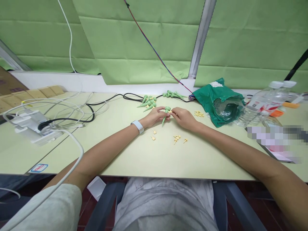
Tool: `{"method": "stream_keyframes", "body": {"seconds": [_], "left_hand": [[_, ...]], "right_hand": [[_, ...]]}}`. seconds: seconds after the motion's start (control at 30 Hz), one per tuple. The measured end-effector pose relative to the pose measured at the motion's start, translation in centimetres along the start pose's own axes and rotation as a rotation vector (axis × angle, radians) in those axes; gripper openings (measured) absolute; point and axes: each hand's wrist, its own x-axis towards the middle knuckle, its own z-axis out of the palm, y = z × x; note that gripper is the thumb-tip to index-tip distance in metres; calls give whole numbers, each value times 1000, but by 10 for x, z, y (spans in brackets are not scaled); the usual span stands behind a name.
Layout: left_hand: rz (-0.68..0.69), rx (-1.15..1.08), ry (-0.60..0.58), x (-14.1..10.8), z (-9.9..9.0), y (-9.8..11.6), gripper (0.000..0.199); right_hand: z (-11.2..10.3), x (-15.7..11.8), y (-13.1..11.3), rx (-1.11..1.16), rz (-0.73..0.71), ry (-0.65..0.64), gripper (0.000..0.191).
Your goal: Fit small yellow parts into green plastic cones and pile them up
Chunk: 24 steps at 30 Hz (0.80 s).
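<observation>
My left hand (156, 116) is closed on a green spike-shaped piece (167, 110), its tapered tip pointing down. My right hand (183, 118) pinches a small yellow piece (170, 112) against the side of the green one. Two loose yellow pieces (153, 138) lie below my left hand, and several more (176, 138) lie below my right hand. Behind my left hand is a pile of green spikes (148, 102), some with yellow parts on them. A yellow heap (199, 114) sits to the right of my right hand.
More green pieces (173, 94) lie at the back by black cables. On the right are a green bag (220, 102), clear bottles (258, 102) and a pixelated flat object (276, 142). A white power strip (33, 125) with cables and cardboard boxes (36, 93) stand left.
</observation>
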Motion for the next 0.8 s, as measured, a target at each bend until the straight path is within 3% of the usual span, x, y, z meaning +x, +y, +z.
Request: {"method": "stream_keyframes", "body": {"seconds": [0.13, 0.27, 0.43, 0.6, 0.7, 0.8], "left_hand": [[7, 9, -8, 0, -1, -3, 50], [30, 16, -23, 1, -3, -6, 54], [75, 31, -3, 2, -2, -8, 56], [101, 93, 13, 2, -1, -7, 60], [97, 90, 17, 3, 0, -6, 66], [66, 55, 30, 3, 1, -4, 71]], "right_hand": [[5, -3, -2, -13, 6, -1, 26], [10, -2, -5, 167, 88, 19, 29], [16, 3, -9, 684, 395, -24, 32], [14, 11, -7, 1249, 700, -138, 22], [10, 13, -6, 1364, 778, -184, 20], [8, 13, -6, 1306, 800, -128, 21]]}}
